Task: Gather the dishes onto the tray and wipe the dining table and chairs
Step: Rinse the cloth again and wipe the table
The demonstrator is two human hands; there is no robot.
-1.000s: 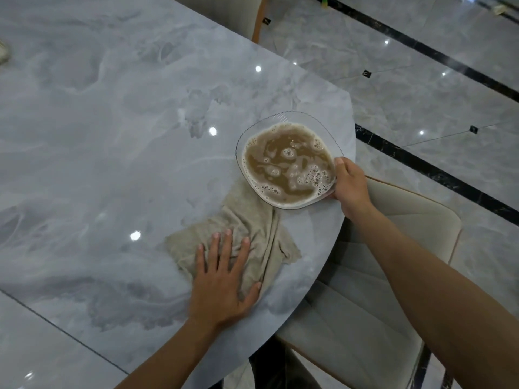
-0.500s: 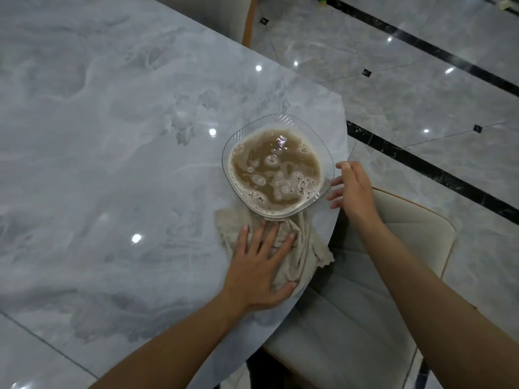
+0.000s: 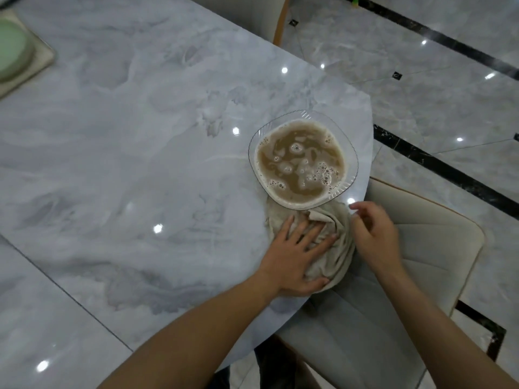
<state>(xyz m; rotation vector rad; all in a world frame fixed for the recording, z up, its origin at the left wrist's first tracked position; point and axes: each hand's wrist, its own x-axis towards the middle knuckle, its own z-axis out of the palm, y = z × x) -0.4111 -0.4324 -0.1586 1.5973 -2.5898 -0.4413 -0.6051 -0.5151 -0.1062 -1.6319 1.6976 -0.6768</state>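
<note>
Under the flat, spread fingers of the left hand (image 3: 295,256) the cloth (image 3: 337,248) lies bunched at the table (image 3: 140,164) edge, seemingly pressed down to mop, the full bowl (image 3: 352,153) just beyond the fingertips, while the right hand (image 3: 376,234), loosely curled and holding nothing, hovers beside the cloth, perhaps to gather it.

A glossy grey marble-patterned tiled floor (image 3: 438,102) fills the upper right and right side of the view. A long black stone inlay strip (image 3: 449,44) runs diagonally across it near the top, and a second black veined strip (image 3: 438,167) runs parallel lower down. A black angled strip section (image 3: 495,336) shows at the lower right. Small black diamond-shaped insets (image 3: 396,75) sit where thin tile joints cross. Bright white light reflections (image 3: 424,42) dot the floor. A small green object (image 3: 355,1), too small to identify, lies at the top edge.
</note>
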